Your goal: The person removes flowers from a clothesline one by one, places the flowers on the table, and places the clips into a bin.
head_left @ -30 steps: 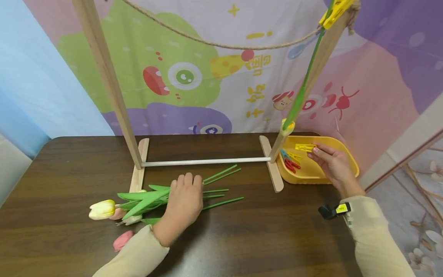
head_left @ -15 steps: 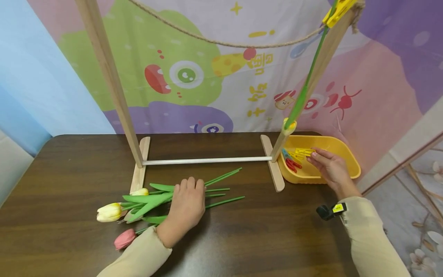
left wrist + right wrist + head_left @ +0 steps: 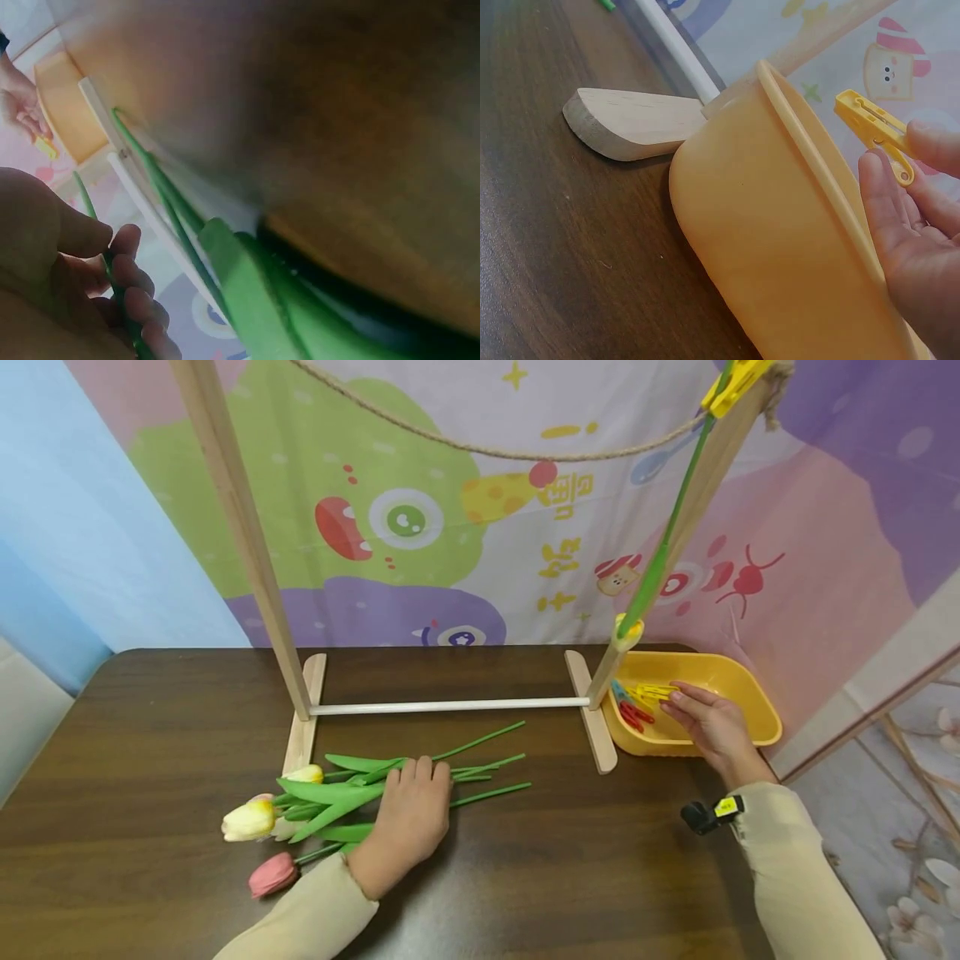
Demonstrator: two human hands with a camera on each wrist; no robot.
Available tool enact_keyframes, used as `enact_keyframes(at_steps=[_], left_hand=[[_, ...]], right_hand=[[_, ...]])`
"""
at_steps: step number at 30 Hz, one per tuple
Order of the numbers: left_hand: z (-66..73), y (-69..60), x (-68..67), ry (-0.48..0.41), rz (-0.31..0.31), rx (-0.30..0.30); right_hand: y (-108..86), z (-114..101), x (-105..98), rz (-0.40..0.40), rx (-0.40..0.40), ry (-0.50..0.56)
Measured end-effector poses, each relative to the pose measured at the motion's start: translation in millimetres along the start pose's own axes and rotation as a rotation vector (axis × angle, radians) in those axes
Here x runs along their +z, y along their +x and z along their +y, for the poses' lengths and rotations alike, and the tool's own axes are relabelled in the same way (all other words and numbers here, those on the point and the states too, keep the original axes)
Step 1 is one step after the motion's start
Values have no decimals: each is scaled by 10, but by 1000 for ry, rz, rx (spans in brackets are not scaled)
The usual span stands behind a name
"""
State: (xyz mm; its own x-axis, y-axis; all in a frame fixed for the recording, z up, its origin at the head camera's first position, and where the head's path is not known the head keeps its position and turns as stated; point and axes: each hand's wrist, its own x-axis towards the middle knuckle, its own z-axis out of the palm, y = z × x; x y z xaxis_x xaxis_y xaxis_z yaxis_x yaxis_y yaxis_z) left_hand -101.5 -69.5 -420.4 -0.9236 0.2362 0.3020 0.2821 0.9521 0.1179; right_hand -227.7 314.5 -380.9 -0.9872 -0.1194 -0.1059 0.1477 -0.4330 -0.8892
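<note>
My left hand [image 3: 415, 817] is over a bunch of artificial tulips lying on the table. In the left wrist view its thumb and curled fingers pinch one tulip's green stem [image 3: 88, 199]; which flower it belongs to is hidden. A yellow-white tulip head [image 3: 249, 820] and a pink tulip head [image 3: 273, 874] lie left of that hand, among green leaves [image 3: 330, 793]. Above the yellow basket [image 3: 693, 747], my right hand [image 3: 716, 727] pinches a yellow clothespin [image 3: 874, 131] between thumb and fingers. Red clothespins [image 3: 634, 716] lie inside the basket, with other colours beside them.
A wooden frame [image 3: 258, 577] stands at the back, with a white rod [image 3: 450, 706] low across it. Along its top sags a rope [image 3: 480, 450]. One tulip hangs head down near the right post, its stem [image 3: 686, 493] clipped by a yellow clothespin [image 3: 735, 389].
My left hand has shifted slightly right, and the tulips moved with it; their stems now lie differently. My right hand has lowered a little over the basket, still holding the clothespin.
</note>
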Motion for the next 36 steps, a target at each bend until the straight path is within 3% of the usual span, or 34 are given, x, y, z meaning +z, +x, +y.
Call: enact_keyframes(at_steps=[6, 14, 25, 30, 33, 36], left_hand=[[3, -25, 39, 0, -81, 17], [9, -32, 73, 3, -86, 21], [11, -24, 56, -16, -161, -10], [21, -15, 27, -47, -217, -32], [26, -13, 19, -52, -227, -37], [28, -15, 13, -45, -224, -36]], right_hand=[[10, -12, -1, 30, 20, -23], [34, -11, 3, 47, 44, -83], [62, -36, 55, 118, 97, -183], [124, -25, 73, 165, 148, -413], [183, -2, 75, 185, 187, -620], [231, 23, 91, 199, 227, -756]])
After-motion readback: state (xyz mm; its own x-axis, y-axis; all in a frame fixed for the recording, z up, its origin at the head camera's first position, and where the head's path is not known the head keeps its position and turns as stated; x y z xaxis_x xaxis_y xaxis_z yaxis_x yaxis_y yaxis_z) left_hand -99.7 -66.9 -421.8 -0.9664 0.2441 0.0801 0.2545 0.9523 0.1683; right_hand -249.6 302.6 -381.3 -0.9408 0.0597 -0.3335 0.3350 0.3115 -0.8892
